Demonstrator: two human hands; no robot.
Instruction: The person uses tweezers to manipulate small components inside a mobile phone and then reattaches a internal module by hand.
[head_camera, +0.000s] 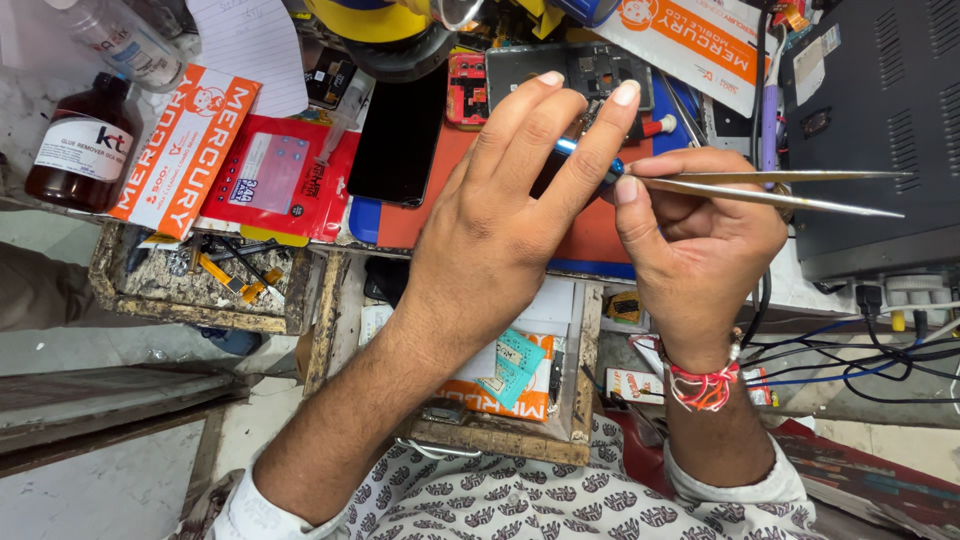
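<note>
Blue-handled tool (590, 158) sits pinched between left hand (500, 215) fingertips and right hand (700, 240) thumb, above the orange mat (590, 235) on the worktop (800, 285). Right hand also grips metal tweezers (780, 187), tips pointing right. Black phone (398, 140) lies left of the hands; brown bottle (82, 145) far left, wooden tray (190, 285) below it.

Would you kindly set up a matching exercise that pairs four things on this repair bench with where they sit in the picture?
Things:
1. brown glass bottle
2. tweezers
3. black phone screen
4. red thread bracelet

Places:
A. on the right wrist
B. far left of the bench
C. in the right hand
D. flat, beside the left hand

Pairs: 1-B, 2-C, 3-D, 4-A
</note>
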